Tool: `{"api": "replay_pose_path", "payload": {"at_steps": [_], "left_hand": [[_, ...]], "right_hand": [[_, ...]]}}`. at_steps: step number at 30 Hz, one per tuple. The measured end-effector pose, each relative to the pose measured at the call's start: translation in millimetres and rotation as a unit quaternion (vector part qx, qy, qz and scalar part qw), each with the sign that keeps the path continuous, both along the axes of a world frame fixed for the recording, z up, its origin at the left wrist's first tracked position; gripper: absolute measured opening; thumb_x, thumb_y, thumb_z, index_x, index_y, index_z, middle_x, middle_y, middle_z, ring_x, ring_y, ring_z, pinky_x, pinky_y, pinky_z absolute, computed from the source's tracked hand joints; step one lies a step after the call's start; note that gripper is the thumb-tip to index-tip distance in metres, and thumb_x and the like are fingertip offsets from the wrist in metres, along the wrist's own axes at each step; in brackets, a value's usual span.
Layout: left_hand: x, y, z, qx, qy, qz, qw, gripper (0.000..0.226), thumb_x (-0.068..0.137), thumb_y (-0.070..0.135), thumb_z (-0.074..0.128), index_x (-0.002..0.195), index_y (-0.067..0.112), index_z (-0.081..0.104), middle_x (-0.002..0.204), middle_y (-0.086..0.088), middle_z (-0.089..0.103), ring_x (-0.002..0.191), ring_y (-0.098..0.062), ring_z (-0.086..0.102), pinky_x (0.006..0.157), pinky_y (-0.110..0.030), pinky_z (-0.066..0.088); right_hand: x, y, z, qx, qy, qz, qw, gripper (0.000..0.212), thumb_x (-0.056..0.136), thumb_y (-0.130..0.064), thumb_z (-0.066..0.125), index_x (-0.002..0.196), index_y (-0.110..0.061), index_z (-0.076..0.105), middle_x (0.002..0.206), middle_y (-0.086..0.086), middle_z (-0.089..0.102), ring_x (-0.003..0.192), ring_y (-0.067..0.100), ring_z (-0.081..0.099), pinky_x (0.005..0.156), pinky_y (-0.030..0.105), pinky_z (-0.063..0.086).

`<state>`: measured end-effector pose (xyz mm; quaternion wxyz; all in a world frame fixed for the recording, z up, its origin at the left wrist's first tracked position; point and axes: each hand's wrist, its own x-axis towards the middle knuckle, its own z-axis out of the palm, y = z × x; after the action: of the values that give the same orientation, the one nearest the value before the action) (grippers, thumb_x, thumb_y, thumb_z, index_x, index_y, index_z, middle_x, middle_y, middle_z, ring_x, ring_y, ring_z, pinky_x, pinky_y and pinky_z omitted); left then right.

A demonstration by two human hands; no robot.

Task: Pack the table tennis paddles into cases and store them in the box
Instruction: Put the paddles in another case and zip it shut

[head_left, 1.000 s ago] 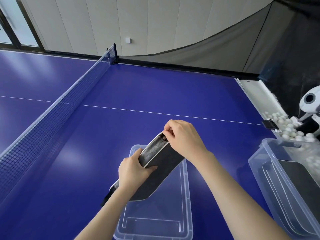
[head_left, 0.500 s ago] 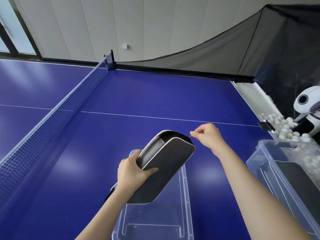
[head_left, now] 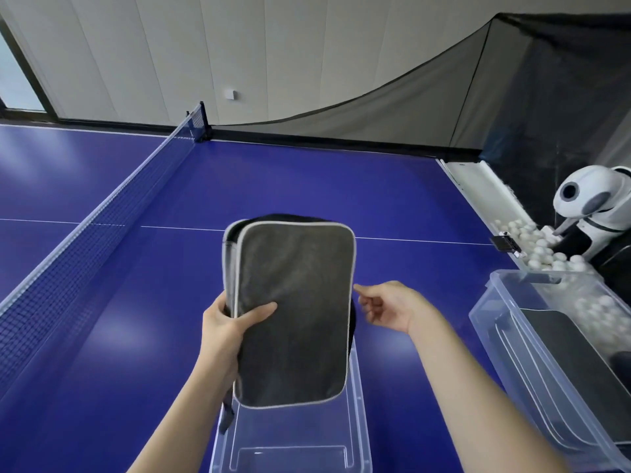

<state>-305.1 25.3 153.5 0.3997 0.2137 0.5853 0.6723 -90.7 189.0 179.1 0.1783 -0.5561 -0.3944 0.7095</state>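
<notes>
My left hand (head_left: pixel 222 329) grips a grey paddle case (head_left: pixel 293 312) with pale piping by its left edge, thumb across the front, holding it upright and facing me. At the case's right edge, my right hand (head_left: pixel 389 305) has its thumb and forefinger pinched together where the zipper runs; the pull itself is too small to make out. The case hangs over a clear plastic box (head_left: pixel 362 438) on the blue table. No paddle is visible.
A second clear box (head_left: pixel 491 332) at the right holds a dark case (head_left: pixel 573 349). Behind it are a trough of several white balls (head_left: pixel 543 247) and a white ball machine (head_left: pixel 594 206). The net (head_left: pixel 102 213) crosses the table on the left.
My left hand has turned the case from tilted to upright with its flat side toward me. My right hand has travelled from the top corner down along the right edge.
</notes>
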Motion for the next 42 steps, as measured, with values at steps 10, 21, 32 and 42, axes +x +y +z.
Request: {"api": "replay_pose_path", "payload": {"at_steps": [10,21,32,42], "left_hand": [[-36,7,-9,0.129,-0.289,0.068,0.946,0.017,0.081,0.027,0.068,0.092,0.019,0.079,0.108,0.0,0.074,0.096,-0.019,0.071,0.07,-0.038,0.06],[-25,21,-1,0.206,-0.356,0.091,0.907,0.016,0.083,0.031,0.067,0.081,0.021,0.081,0.104,0.002,0.075,0.094,-0.019,0.072,0.068,-0.041,0.057],[-20,36,-1,0.248,-0.395,0.112,0.877,0.017,0.082,0.032,0.068,0.079,0.02,0.079,0.101,0.0,0.075,0.092,-0.022,0.072,0.068,-0.042,0.057],[-13,48,15,0.255,-0.459,0.084,0.847,0.03,0.082,0.035,0.07,0.104,0.015,0.071,0.104,-0.005,0.074,0.091,-0.027,0.072,0.074,-0.047,0.056]], "right_hand": [[-27,-63,-2,0.097,0.052,-0.066,0.992,0.022,0.086,-0.011,0.066,0.066,-0.007,0.059,0.054,0.002,0.044,0.051,0.014,0.037,0.046,0.024,0.034],[-57,-92,16,0.226,0.069,-0.177,0.955,0.03,0.088,-0.021,0.064,0.061,-0.011,0.055,0.049,-0.006,0.049,0.049,0.009,0.043,0.055,0.025,0.041],[-62,-94,40,0.139,0.173,-0.164,0.961,0.033,0.087,-0.011,0.063,0.057,-0.009,0.051,0.051,0.001,0.046,0.051,0.014,0.04,0.053,0.027,0.036],[-63,-128,-2,0.095,0.103,-0.094,0.986,0.026,0.087,-0.008,0.064,0.062,-0.009,0.056,0.055,0.001,0.05,0.051,0.013,0.043,0.053,0.024,0.04]]}}
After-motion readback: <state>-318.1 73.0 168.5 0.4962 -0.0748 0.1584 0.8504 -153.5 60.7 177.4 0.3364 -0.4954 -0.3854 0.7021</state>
